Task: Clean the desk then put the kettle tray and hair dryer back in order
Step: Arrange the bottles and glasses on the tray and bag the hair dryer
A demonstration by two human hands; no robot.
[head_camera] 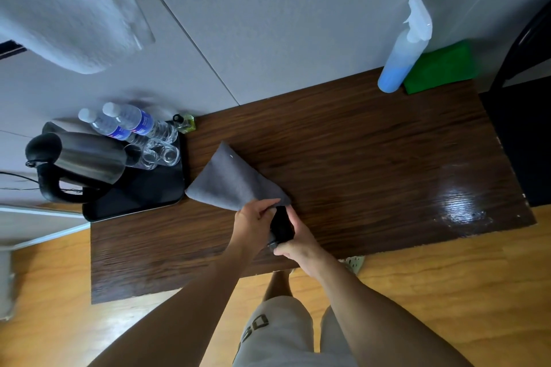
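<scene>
On the dark wooden desk (372, 143) lies a grey fabric pouch (235, 182), its narrow end toward me. My left hand (256, 217) pinches the pouch's mouth. My right hand (298, 241) grips a black object, apparently the hair dryer (281, 228), whose far end sits at the pouch's opening; most of it is hidden by my fingers. At the desk's left end a black tray (134, 202) carries a steel kettle (86, 164) with a black handle, two water bottles (131, 124) and clear upturned glasses (158, 153).
A spray bottle (399, 56) with blue liquid and a folded green cloth (441, 68) stand at the desk's far right corner by the wall. A small yellow-green bottle (186, 122) sits behind the tray. A black chair (521, 104) is to the right. A wet sheen (459, 202) marks the desk's right end.
</scene>
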